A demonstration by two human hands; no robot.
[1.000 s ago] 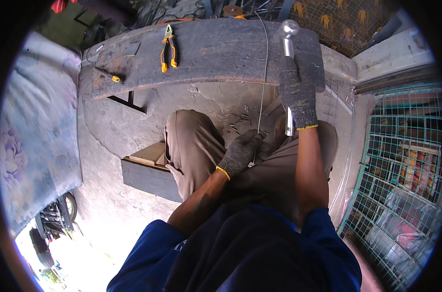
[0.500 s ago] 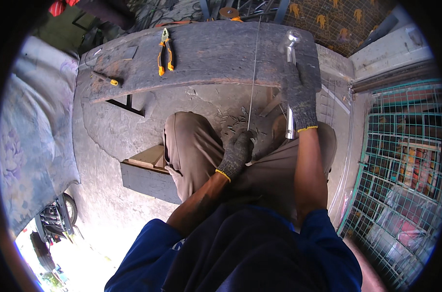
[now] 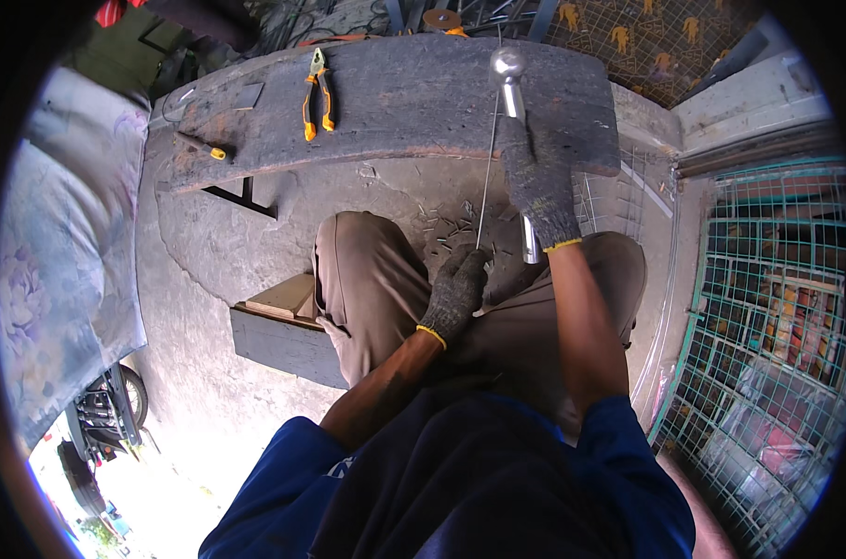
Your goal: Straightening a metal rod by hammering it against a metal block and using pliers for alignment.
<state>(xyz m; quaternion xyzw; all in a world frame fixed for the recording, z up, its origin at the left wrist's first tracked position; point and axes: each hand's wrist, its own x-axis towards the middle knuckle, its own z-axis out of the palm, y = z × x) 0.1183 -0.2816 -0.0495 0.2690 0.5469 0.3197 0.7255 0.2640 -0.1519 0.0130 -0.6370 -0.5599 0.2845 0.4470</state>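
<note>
My left hand, in a dark knit glove with a yellow cuff, is closed around the near end of a thin metal rod between my knees. The rod runs away from me, across the dark wooden bench. In a matching glove, my right hand grips a shiny steel hammer by its metal handle. The hammer's rounded head is over the bench at the rod's far part; whether they touch, I cannot tell. The handle's lower end shows below my right hand.
Pliers with orange-and-black handles lie on the bench, left of the rod. Farther left are a yellow-tipped tool and a small flat metal plate. Short cut metal pieces litter the floor. A green wire grille stands at right.
My right hand and the hammer have moved left, bringing the hammer head over the rod. The left hand keeps hold of the rod, almost in the same place.
</note>
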